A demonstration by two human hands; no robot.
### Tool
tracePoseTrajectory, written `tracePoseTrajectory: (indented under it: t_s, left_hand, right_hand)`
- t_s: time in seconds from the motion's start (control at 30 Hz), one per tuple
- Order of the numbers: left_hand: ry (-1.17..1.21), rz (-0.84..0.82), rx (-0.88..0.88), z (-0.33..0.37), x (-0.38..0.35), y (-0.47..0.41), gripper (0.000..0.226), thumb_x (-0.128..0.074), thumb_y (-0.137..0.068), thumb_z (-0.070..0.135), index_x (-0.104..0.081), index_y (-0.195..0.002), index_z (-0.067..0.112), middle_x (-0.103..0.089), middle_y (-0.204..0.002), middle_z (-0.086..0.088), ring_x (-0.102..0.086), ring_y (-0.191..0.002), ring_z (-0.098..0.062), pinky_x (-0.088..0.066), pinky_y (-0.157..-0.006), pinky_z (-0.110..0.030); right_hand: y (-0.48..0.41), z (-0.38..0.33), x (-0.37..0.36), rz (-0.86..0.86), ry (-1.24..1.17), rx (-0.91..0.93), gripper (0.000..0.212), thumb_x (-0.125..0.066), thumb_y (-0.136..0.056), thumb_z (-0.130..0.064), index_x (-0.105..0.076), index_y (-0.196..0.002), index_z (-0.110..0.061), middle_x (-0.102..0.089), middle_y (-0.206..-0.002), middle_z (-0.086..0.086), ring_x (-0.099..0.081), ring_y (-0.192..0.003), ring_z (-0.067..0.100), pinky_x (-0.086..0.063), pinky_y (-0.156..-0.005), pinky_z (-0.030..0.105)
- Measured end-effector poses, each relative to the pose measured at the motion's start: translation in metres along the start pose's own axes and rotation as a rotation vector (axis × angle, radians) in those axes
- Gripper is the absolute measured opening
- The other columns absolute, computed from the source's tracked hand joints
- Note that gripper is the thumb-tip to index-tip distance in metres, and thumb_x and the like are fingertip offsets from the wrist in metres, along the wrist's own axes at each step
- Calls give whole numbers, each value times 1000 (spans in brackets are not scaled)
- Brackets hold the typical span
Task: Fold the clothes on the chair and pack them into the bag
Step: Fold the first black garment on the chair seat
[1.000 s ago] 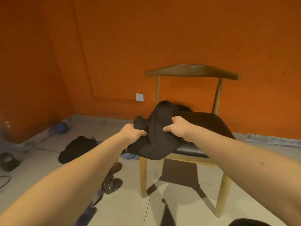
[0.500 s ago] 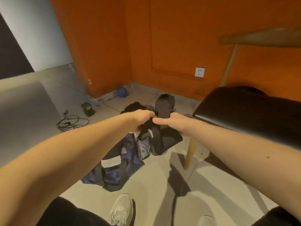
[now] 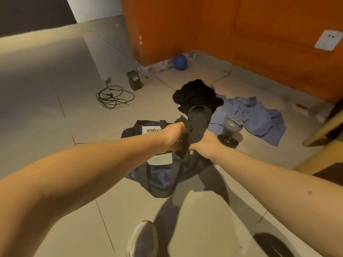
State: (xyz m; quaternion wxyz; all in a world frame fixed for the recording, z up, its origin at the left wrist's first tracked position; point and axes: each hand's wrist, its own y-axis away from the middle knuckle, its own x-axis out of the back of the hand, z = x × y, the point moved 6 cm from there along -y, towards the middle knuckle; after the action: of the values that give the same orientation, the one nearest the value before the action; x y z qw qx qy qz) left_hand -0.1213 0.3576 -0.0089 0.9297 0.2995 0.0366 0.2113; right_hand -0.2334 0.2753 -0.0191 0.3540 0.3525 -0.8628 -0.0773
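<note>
I see both hands close together, each clamped on the same bunched black garment [image 3: 199,121]: my left hand [image 3: 171,136] grips its left side and my right hand [image 3: 205,145] holds it from the right, so the cloth stands up between them. The bundle hangs directly over the navy bag [image 3: 157,176], which lies on the floor [image 3: 83,127] beneath my wrists. Beyond it on the floor sit a black clothes pile [image 3: 194,92] and a blue garment [image 3: 263,119], with a dumbbell [image 3: 230,131] just beside my right hand. The chair [image 3: 321,132] shows at the right edge.
</note>
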Motion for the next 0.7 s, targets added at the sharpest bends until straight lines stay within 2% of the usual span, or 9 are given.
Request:
tracePoseTrajectory:
  t_s: [0.07, 0.17, 0.23, 0.3, 0.37, 0.43, 0.5, 0.57, 0.7]
  left_hand:
    - [-59, 39, -22, -14, 19, -23, 37, -32, -106, 26, -62, -121, 9, -69, -125, -15, -69, -110, -32, -56, -100, -45]
    - [-67, 66, -33, -38, 41, -58, 29, -32, -106, 13, -60, -113, 14, -70, -119, -16, -72, -103, -34, -58, -96, -49]
    - [-114, 94, -32, -59, 55, -80, 22, -40, -106, 11, -52, -123, 18, -66, -121, -15, -71, -102, -34, -58, -95, -50]
    - [-374, 153, -62, -81, 72, -99, 27, -49, -103, 11, -49, -129, 17, -63, -127, -15, -66, -108, -34, -55, -98, -49]
    - [-786, 244, -95, -98, 87, -109, 34, -58, -97, 15, -49, -131, 14, -59, -129, -12, -60, -113, -33, -52, -96, -45]
    - [-1068, 274, -87, -116, 99, -114, 40, -65, -94, 21, -49, -130, 14, -55, -129, -11, -53, -117, -32, -48, -96, -43]
    - [-1238, 263, -70, -131, 107, -116, 45, -67, -93, 26, -48, -132, 14, -52, -130, -10, -50, -121, -31, -46, -99, -42]
    - [-1375, 282, -92, -139, 117, -117, 37, -61, -96, 28, -51, -129, 14, -54, -128, -10, -50, -119, -30, -44, -99, -40]
    - [-1542, 281, -179, -150, 130, -113, 26, -52, -102, 32, -60, -123, 19, -64, -122, -6, -55, -109, -26, -43, -94, -37]
  right_hand:
    - [-24, 6, -18, 20, -55, -18, 43, -77, -72, -12, -61, -109, 3, -66, -106, 29, -65, -84, 37, -56, -83, 61]
    - [-44, 9, -31, 61, -61, -30, 41, -72, -83, -2, -58, -121, 9, -62, -114, 31, -59, -106, 49, -52, -92, 58]
    - [-60, 13, -36, 92, -25, -33, 35, -72, -85, -5, -60, -117, 5, -64, -109, 26, -61, -103, 45, -55, -90, 55]
    - [-71, 13, -39, 96, -6, -26, 29, -72, -87, -6, -61, -114, 2, -65, -102, 19, -62, -99, 38, -56, -90, 52]
    - [-81, 12, -41, 93, 15, -19, 30, -70, -89, -4, -60, -116, 5, -65, -102, 21, -60, -98, 34, -54, -92, 52]
    - [-87, 8, -43, 104, 57, 0, 32, -70, -89, -6, -60, -117, 6, -65, -105, 23, -60, -96, 34, -54, -90, 53]
    - [-91, 3, -49, 96, 97, 9, 28, -70, -90, -8, -60, -113, 3, -66, -100, 18, -60, -91, 25, -56, -86, 48]
    - [-95, -1, -59, 91, 100, 20, 22, -70, -90, -9, -58, -106, 0, -60, -89, 8, -60, -85, 22, -55, -75, 39]
    - [-106, -8, -78, 126, 13, 34, 20, -71, -86, -7, -57, -100, -3, -61, -90, 8, -62, -85, 28, -54, -69, 35]
